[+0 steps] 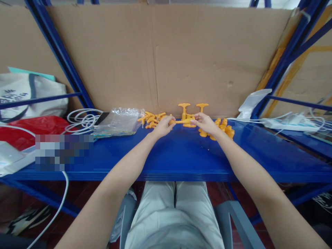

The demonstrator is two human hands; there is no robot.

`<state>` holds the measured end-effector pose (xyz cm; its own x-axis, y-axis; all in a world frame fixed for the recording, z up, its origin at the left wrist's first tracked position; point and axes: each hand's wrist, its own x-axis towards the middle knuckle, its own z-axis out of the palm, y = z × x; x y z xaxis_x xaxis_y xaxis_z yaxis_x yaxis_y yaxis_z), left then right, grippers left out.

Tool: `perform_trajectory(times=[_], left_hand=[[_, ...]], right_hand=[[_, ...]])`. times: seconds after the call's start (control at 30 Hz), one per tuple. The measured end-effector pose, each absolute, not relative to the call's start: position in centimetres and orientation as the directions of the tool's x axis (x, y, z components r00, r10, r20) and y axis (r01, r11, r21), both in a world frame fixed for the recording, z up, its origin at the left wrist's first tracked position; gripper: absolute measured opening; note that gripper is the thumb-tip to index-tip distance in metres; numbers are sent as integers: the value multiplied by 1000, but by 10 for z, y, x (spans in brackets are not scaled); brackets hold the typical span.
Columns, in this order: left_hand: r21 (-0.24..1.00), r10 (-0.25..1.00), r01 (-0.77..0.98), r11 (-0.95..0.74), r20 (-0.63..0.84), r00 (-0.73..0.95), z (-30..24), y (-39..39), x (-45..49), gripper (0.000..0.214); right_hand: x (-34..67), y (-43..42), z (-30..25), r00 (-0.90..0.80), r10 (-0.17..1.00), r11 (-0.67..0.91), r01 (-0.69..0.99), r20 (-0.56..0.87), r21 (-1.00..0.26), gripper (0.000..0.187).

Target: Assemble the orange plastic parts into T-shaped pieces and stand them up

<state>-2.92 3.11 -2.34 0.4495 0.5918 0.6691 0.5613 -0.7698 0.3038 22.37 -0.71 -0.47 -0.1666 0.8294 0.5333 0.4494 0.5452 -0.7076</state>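
Note:
My left hand [164, 126] is closed on the end of a yellow corkscrew part with a threaded shaft [178, 121], which lies level and points right. My right hand [204, 122] pinches a yellow corkscrew body [190, 121] in line with that shaft. Whether shaft and body are joined is too small to tell. Just behind, two yellow T-handled corkscrews [184, 110] [202, 106] stand upright. Left of my left hand lies a pile of yellow handles [150, 118] with metal spirals. Several yellow hollow bodies [228, 130] are grouped beside my right hand, partly hidden by it.
The blue shelf top [181, 155] backs onto a cardboard panel [194, 58], between blue posts. A clear plastic bag packet [119, 122], coiled white cable [84, 119] and red bag [36, 128] lie left. White cables and a power strip [290, 123] lie right.

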Motion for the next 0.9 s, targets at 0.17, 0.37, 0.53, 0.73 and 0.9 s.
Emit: perform_trajectory(times=[0.17,0.37,0.53,0.73,0.9], left_hand=[[311,601,563,-766,658,454,-21,27,-27,12],[269,614,640,-720,676,407,-21,25,-24,11],[280,618,638,-718,677,399,-22,27,-24,12],[258,586,622,-739,702,405,-22,28,-25,10],[270,604,634,-725,691,396,-21,27,-25,10]], right_hand=[[219,-12,-1,-117,900,418,498,419,-760,28],[226,-9,-3,-206,918,398,451,340,-799,31],[227,-10,-1,-223,924,375,374,310,-848,26],[220,-23,8,-182,963,259,425,198,-867,25],[220,-22,4,-203,958,271,391,204,-880,33]])
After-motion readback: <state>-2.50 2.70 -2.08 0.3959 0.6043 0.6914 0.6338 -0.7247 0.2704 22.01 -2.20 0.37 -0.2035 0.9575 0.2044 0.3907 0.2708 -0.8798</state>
